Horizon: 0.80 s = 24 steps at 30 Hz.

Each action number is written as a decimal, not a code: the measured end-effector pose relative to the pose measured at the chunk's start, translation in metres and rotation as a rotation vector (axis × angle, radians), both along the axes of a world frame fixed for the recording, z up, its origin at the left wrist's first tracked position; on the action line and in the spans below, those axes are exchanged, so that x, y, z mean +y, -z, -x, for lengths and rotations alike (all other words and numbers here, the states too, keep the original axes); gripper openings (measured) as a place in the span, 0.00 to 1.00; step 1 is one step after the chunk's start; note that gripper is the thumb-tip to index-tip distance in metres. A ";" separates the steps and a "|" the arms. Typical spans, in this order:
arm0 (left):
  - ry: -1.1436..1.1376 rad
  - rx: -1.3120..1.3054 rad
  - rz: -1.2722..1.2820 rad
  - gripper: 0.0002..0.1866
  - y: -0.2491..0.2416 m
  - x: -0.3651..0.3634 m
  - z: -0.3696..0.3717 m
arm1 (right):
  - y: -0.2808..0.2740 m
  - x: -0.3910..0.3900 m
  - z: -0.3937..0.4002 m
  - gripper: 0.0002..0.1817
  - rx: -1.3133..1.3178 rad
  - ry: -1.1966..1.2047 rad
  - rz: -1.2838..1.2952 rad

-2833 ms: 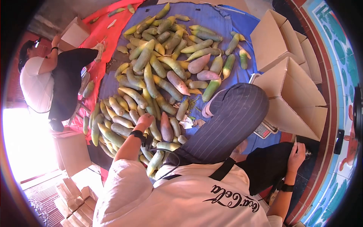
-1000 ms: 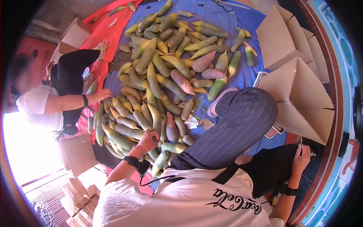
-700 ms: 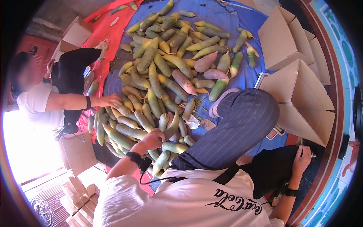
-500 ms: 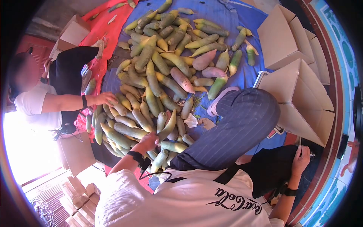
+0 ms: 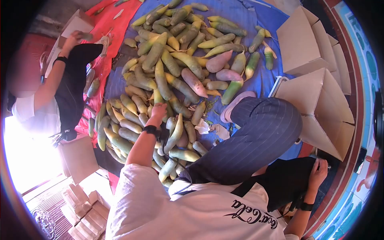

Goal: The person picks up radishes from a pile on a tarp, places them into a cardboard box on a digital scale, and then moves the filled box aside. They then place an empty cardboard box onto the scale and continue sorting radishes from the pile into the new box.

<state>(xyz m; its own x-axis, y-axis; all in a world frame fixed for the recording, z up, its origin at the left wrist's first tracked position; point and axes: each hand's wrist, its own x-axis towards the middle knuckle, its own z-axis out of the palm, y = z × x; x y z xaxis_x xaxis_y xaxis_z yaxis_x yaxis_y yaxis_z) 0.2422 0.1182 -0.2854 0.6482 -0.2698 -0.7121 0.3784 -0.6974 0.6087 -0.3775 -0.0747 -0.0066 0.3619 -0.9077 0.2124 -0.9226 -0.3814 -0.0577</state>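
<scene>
In the head view, the left hand (image 5: 159, 112) reaches down into the heap of radishes, its fingers against a long yellow-green radish (image 5: 157, 95) near the heap's middle; whether they close around it cannot be told. The heap lies on a blue sheet (image 5: 245, 16), with 2 pinkish radishes (image 5: 219, 61) near its right side. The right hand (image 5: 318, 173) is beside black fabric (image 5: 290, 176), below an open cardboard box (image 5: 294, 90); its fingers are bent, their contents unclear. At left, 1 co-worker's hand (image 5: 73, 40) is raised.
</scene>
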 end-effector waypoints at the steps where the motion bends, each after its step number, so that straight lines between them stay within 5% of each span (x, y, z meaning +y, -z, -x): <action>1: 0.002 0.002 0.005 0.24 -0.003 -0.015 0.000 | 0.001 0.000 0.002 0.03 0.007 -0.008 0.004; 5: -0.111 0.062 -0.038 0.21 0.005 -0.056 -0.004 | -0.003 0.001 -0.003 0.03 0.011 -0.007 0.016; 7: -0.332 0.202 0.134 0.30 0.034 -0.059 -0.018 | -0.005 0.002 -0.006 0.03 -0.006 0.020 -0.006; 8: -0.394 0.219 0.163 0.26 0.043 -0.059 -0.022 | -0.006 0.002 -0.007 0.03 -0.003 0.024 -0.002; 14: -0.328 0.331 0.252 0.16 -0.006 -0.084 -0.010 | -0.003 -0.001 -0.008 0.03 -0.005 0.026 -0.002; 24: -0.355 0.655 0.406 0.14 -0.076 -0.042 0.046 | -0.007 0.001 -0.016 0.04 -0.077 -0.036 0.061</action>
